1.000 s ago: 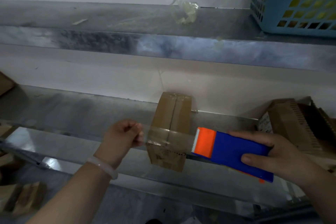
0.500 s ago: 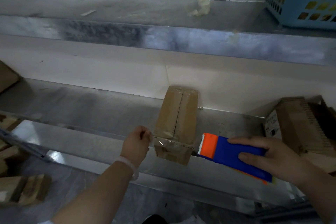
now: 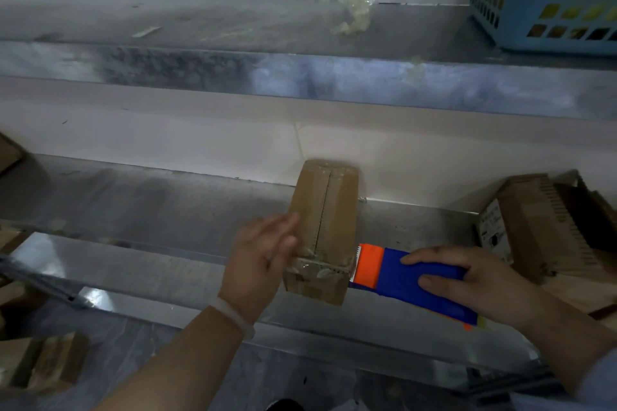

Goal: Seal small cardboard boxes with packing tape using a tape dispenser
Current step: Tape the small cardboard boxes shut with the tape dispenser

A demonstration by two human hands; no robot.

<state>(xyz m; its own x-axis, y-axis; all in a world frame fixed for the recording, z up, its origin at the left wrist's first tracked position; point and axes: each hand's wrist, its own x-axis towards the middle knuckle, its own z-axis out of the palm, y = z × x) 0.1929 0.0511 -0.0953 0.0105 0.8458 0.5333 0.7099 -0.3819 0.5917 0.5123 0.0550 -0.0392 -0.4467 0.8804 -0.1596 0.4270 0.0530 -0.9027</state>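
Stainless steel bench set against a pale tiled wall. Small cardboard box lies between the two hands, long axis running away from the person toward the wall, flap seam uppermost along that axis. Left hand, fingers flat and somewhat blurred, presses the box's left face. Right hand clasps the blue-and-orange tape dispenser, its toothed end pointing at the box's right face, just beyond the fingertips. One tape band crosses the near end (whether cut, cannot tell). Judged part-done: lengthwise seam appears untaped.
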